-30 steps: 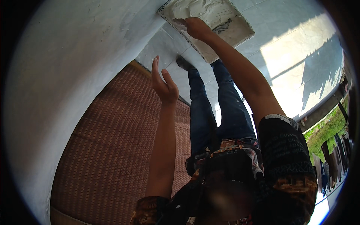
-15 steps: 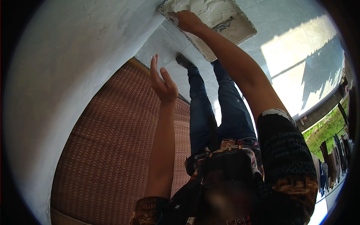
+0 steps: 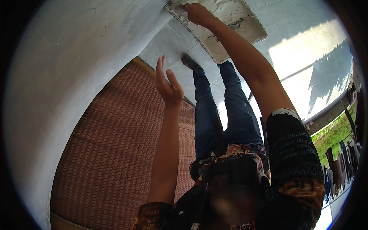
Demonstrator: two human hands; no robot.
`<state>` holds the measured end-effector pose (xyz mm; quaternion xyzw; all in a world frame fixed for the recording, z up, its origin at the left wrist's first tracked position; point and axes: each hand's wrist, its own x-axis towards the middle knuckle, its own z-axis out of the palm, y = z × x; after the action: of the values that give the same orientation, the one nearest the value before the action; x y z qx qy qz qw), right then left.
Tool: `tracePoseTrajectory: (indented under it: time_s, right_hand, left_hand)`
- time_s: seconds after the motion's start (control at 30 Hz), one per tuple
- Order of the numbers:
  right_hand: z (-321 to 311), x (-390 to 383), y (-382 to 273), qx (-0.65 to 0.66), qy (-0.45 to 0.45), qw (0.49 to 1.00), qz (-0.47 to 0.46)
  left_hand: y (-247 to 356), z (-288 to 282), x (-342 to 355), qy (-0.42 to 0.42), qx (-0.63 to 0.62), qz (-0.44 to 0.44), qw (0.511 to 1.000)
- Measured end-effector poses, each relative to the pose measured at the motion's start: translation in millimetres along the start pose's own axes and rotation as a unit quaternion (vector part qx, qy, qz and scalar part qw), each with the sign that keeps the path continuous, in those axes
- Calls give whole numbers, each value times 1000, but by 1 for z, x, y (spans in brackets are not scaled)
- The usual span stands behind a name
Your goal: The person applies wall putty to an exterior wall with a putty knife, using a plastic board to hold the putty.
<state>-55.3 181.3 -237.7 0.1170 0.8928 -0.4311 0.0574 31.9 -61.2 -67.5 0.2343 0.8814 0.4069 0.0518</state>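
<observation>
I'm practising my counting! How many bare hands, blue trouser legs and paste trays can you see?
Bare hands: 2 (left hand, right hand)
Blue trouser legs: 2 (left leg, right leg)
Paste trays: 1
Total: 5

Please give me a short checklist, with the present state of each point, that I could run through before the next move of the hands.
1. Flat tool held: ok, the right hand is closed around it.
2. Left hand free: ok, raised and open, with nothing visible in it.
3. White paste at hand: ok, it lies in the tray below the right hand.
4. Paste loaded on the tool: cannot tell, too little of the blade shows clearly.
5. Tray firmly supported: cannot tell, its underside is hidden.
6. Both feet in view: not ok, the left foot shows, but the tray hides the right one.
</observation>
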Motion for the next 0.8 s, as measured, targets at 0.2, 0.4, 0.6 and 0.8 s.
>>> tracePoseTrajectory:
  time_s: [0.2,0.4,0.6,0.8]
  right_hand:
    - [-4,11,36,-95,-43,994,-26]
    - [-15,7,28,-40,-103,994,22]
    - [-19,-21,26,9,-106,994,22]
    - [-28,-44,47,116,-81,989,53]
  left_hand:
    - [9,14,5,-2,-29,-15,999]
    - [8,9,3,-8,-29,-25,999]
    - [7,8,0,-10,-15,-19,1000]
    - [16,18,3,-17,-24,-23,999]
